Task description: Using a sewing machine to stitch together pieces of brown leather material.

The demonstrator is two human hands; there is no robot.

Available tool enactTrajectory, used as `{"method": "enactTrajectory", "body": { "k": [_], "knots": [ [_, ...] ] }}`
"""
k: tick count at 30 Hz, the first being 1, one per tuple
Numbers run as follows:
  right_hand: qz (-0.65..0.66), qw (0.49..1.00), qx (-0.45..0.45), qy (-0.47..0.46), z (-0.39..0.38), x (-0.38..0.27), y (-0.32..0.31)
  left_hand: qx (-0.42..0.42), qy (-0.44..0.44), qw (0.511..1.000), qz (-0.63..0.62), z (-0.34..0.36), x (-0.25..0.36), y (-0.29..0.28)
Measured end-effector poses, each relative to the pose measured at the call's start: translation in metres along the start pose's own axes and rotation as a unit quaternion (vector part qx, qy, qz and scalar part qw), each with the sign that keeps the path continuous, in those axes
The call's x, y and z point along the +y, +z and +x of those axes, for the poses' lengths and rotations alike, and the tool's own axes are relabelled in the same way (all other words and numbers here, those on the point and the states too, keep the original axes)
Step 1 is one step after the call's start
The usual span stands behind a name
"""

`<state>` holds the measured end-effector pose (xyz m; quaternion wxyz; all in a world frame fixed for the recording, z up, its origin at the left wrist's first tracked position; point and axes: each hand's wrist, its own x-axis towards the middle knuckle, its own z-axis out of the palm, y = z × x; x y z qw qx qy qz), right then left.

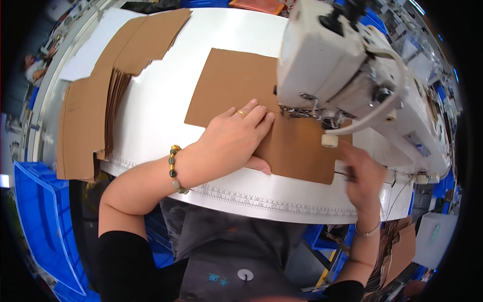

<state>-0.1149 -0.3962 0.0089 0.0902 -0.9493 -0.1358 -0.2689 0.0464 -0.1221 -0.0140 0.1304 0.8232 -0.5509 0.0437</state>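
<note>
A flat brown panel, leather-like and with a crease or seam across its middle, lies on the white table under the head of a white sewing machine. My left hand rests flat on this panel, fingers stretched toward the seam and thumb by its near edge. Beside the panel's right edge, below the machine head, is my right hand. Motion smears its fingers, so whether they hold anything is unclear. The machine head hides part of the panel, including the spot under the needle.
Stacked brown panels stand on the table's left, beside a white sheet. A printed ruler strip follows the near edge. Blue bins sit lower left; more brown pieces hang lower right. Another person is far left.
</note>
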Motion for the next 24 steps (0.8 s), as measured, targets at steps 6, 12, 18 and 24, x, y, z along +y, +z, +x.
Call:
{"method": "enactTrajectory", "body": {
  "k": [6,12,18,24],
  "knots": [
    [-0.088,0.978,-0.187,-0.034,0.037,-0.019,0.051,-0.007,0.006,1.000,0.024,0.002,0.003,-0.001],
    [-0.093,0.982,-0.158,-0.035,0.031,-0.015,0.069,-0.005,0.015,0.999,0.035,0.002,0.001,-0.004],
    [-0.070,0.983,-0.162,-0.053,0.027,-0.023,0.064,-0.012,0.010,0.999,0.036,0.001,0.000,-0.005],
    [0.007,0.981,-0.175,-0.085,0.029,-0.031,0.067,-0.027,0.012,0.999,0.025,0.004,0.000,-0.005]
  ]
}}
